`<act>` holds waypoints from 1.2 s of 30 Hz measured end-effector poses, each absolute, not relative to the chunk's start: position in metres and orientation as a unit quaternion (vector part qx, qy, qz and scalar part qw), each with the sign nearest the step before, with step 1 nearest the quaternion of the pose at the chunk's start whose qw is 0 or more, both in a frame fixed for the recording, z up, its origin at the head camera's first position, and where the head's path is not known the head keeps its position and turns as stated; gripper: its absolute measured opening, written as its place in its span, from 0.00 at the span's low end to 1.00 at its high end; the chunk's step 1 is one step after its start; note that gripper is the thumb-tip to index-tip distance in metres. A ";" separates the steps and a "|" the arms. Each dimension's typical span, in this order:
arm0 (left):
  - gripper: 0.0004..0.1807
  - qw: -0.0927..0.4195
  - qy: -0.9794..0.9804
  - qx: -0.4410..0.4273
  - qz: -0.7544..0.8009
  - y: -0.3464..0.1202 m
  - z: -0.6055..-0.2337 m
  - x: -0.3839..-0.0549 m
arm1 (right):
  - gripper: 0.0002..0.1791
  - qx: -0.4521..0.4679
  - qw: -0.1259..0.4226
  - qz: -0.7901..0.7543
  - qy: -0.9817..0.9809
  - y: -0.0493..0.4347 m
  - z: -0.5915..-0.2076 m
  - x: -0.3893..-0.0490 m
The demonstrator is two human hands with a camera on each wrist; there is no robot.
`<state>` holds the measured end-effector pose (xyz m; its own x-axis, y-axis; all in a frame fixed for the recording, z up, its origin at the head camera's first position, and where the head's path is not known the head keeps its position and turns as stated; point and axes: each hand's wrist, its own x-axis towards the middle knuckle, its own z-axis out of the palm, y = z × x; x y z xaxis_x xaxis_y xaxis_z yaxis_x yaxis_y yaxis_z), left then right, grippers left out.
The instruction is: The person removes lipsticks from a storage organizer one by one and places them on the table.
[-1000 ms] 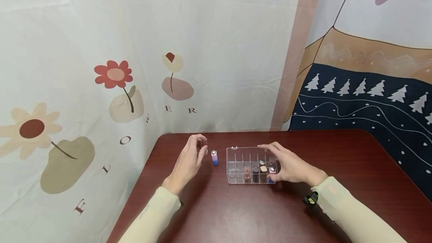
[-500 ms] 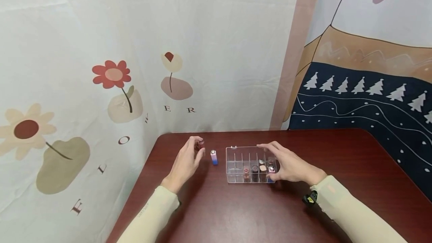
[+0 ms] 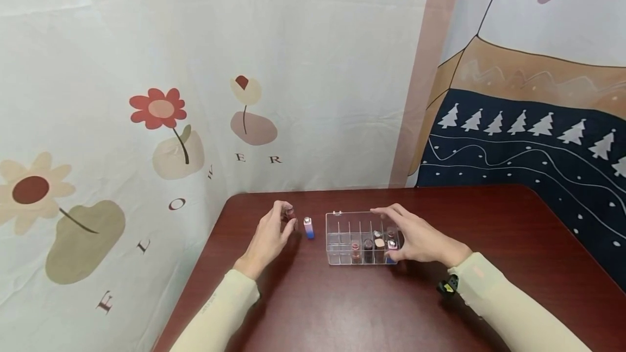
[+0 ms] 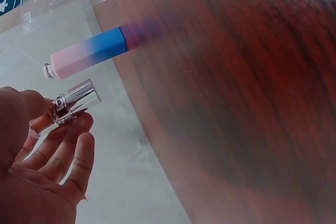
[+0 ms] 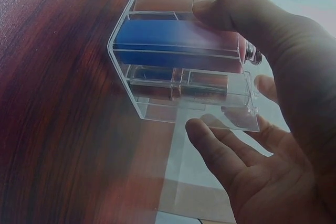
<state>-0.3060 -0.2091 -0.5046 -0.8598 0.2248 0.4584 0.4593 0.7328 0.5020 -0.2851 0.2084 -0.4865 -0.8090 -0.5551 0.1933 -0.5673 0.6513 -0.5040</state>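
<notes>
My left hand (image 3: 266, 238) pinches a lipstick tube (image 4: 76, 102) with a shiny silver end, between thumb and fingers. Beside it a pink-and-blue lipstick (image 3: 308, 228) stands upright on the table, apart from the hand. A clear compartment box (image 3: 342, 243) is gripped at its right end by my right hand (image 3: 423, 238), thumb at the front and fingers toward the back. Several lipsticks stand in its right-hand compartments, among them another pink-and-blue lipstick (image 5: 178, 43) close to my thumb. The left compartments hold nothing visible.
The dark red-brown table (image 3: 342, 308) has rounded far corners. Behind it hangs a pale flower-printed curtain (image 3: 318, 96), with a dark blue tree-patterned cloth (image 3: 513, 151) to the right. A black band (image 3: 448, 287) is on my right wrist.
My left hand has come down slightly with the lipstick tube, just left of the standing lipstick. My right hand keeps its grip on the box. The head view has shifted a little.
</notes>
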 end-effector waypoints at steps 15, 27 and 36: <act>0.17 0.121 -0.920 -0.185 -0.324 -0.208 -0.517 -0.306 | 0.60 0.307 0.009 0.282 -0.909 0.209 -0.487 -0.286; 0.18 0.141 -0.914 -0.205 -0.320 -0.207 -0.521 -0.307 | 0.61 0.315 0.024 0.279 -0.907 0.210 -0.485 -0.287; 0.19 0.135 -0.917 -0.200 -0.319 -0.207 -0.523 -0.306 | 0.60 0.311 0.017 0.281 -0.908 0.209 -0.486 -0.286</act>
